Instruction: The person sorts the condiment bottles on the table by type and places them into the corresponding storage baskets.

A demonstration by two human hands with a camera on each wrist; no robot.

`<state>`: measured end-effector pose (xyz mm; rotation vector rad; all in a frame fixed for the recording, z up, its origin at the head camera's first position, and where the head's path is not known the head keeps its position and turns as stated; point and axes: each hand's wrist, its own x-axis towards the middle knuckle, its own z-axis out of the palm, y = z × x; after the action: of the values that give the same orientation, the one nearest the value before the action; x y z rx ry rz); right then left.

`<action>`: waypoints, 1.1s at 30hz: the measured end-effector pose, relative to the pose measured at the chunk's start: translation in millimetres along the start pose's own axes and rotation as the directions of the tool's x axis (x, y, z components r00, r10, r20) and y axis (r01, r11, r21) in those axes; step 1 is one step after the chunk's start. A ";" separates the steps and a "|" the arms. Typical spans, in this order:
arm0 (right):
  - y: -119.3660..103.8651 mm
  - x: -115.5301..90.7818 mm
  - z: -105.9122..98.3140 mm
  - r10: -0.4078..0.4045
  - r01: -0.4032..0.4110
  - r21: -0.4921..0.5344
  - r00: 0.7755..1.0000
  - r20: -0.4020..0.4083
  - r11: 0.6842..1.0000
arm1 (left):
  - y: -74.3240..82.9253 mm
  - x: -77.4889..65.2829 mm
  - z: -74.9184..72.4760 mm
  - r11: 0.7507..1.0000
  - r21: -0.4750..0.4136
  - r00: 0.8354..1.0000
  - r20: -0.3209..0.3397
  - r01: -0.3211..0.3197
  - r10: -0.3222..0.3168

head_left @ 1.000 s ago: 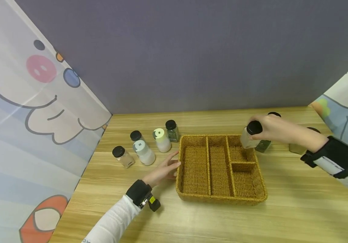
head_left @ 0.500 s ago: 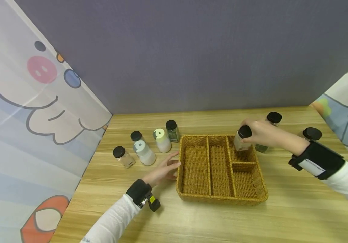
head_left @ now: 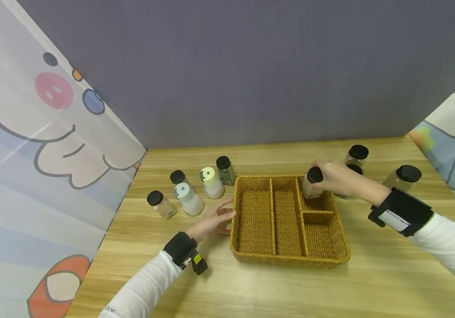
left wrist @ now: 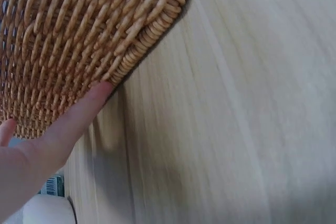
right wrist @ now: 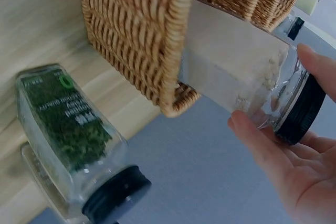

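A clear spice jar (head_left: 310,187) with a black lid and pale powder is held by my right hand (head_left: 337,177). It stands partly inside the back right compartment of the wicker basket (head_left: 287,261). In the right wrist view, thumb and fingers pinch the jar (right wrist: 231,51) close under its lid; its base is hidden behind the basket wall. My left hand (head_left: 213,221) touches the outside of the basket's left wall with extended fingers. In the left wrist view, one fingertip of that hand (left wrist: 50,150) meets the weave low down, near the wooden table.
Left of the basket stand two white-capped bottles (head_left: 189,201) (head_left: 212,183) and several black-lidded jars (head_left: 161,205). Right of it are more black-lidded jars (head_left: 404,177); a jar of green flakes (right wrist: 73,124) is close beside the basket wall. A grey panel (head_left: 251,75) rises behind the table.
My right hand has carried the jar leftward and down from above the basket's right rim into the back right compartment. The left hand and basket have stayed in place.
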<state>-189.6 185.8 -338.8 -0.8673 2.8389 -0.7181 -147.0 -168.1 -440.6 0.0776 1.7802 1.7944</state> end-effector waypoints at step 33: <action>4.2 9.4 21.8 0.041 -0.042 -0.011 0.998 -0.042 0.999 | 4.7 5.7 -8.4 0.999 -0.027 1.000 0.018 0.021 -0.020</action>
<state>-194.9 174.8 -359.6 -0.8018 2.8914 -0.7235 -157.1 -172.6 -439.1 0.0638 1.7373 1.7979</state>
